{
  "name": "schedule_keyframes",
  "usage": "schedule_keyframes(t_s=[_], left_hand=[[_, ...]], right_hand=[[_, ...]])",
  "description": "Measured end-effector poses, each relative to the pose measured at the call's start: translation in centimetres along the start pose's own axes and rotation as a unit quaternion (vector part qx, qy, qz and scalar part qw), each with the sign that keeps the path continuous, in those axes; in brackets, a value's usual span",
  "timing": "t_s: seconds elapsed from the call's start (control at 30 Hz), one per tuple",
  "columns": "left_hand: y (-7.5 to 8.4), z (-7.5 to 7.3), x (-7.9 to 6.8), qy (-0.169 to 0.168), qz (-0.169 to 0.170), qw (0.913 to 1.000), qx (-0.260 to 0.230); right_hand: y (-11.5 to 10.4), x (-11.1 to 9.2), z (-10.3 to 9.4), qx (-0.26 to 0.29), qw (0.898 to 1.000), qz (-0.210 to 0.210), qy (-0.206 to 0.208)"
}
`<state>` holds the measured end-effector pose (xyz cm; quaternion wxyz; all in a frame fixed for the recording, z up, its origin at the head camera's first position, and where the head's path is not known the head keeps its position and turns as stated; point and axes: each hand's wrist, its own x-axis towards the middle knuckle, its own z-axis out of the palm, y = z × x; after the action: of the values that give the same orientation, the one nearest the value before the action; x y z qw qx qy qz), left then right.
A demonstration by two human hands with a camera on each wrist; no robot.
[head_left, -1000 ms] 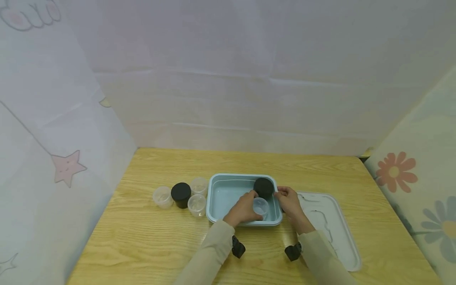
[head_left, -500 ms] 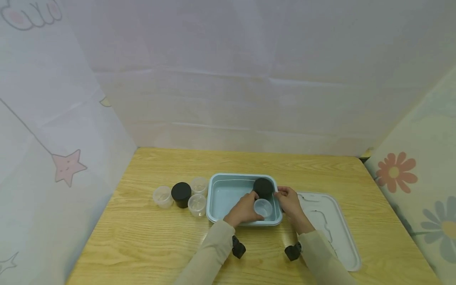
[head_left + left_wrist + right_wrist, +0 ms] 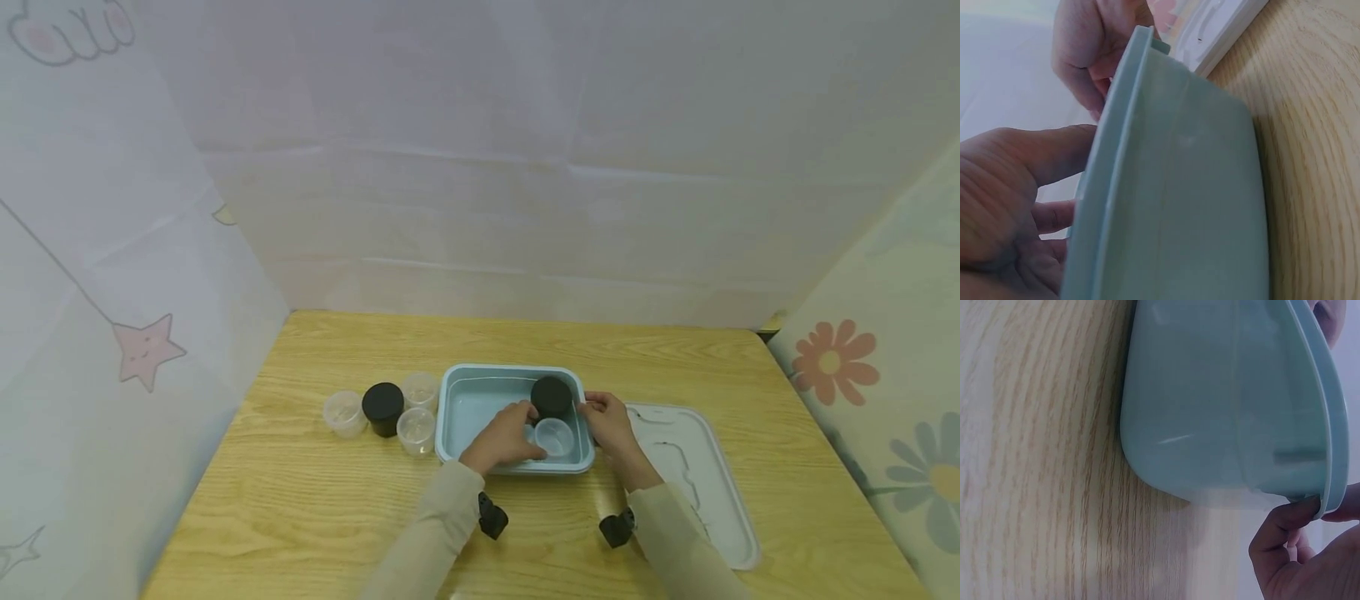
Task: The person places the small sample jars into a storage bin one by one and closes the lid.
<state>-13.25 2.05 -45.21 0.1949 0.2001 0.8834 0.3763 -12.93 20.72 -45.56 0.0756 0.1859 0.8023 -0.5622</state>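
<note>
A light blue plastic box (image 3: 480,400) stands on the wooden table. At its right end sit a black-lidded round jar (image 3: 551,397) behind and a clear round cup (image 3: 554,437) in front. My left hand (image 3: 504,435) is over the box's near side, its fingers spread around the left of the clear cup with a small gap. The left wrist view shows that left hand (image 3: 1004,187) just above the box rim, fingers hidden behind the wall. My right hand (image 3: 611,429) pinches the box's right rim; in the right wrist view, the right hand's (image 3: 1310,556) thumb and finger grip that rim.
Left of the box stand several round containers: clear cups (image 3: 416,430) and a black-lidded jar (image 3: 383,406). A white lid-like tray (image 3: 693,475) lies to the right, partly under the right forearm. Printed cloth (image 3: 480,233) hangs behind the table (image 3: 322,517).
The clear cup has shifted slightly right inside the box. My left hand has let go of it and drawn a little left. The right hand keeps its grip on the rim.
</note>
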Motion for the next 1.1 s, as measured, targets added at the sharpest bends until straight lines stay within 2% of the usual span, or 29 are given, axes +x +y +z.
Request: schedule_keyframes(t_s=[0.2,0.33,0.7,0.93,1.1], left_hand=[[-0.4,-0.9,-0.7,0.017,-0.008,0.9996,-0.019],[-0.9,-1.6,-1.3,0.026,-0.012,0.9991,-0.033],[-1.8,-4.5,-3.2,0.058,-0.008,0.9939,-0.094],[-2.5,-5.8,-4.2,0.09,-0.01,0.9902,-0.106],[-2.8,-7.0,-5.2,0.118,0.001,0.9888,-0.092]], right_hand=[[0.0,-0.1,0.0,0.006,1.0,-0.013,0.004],[0.0,-0.1,0.0,0.002,1.0,-0.002,-0.001],[0.0,0.1,-0.1,-0.009,1.0,0.01,-0.005],[0.1,0.2,-0.1,-0.015,1.0,0.016,-0.007],[-0.1,0.1,0.0,-0.017,1.0,0.019,-0.009]])
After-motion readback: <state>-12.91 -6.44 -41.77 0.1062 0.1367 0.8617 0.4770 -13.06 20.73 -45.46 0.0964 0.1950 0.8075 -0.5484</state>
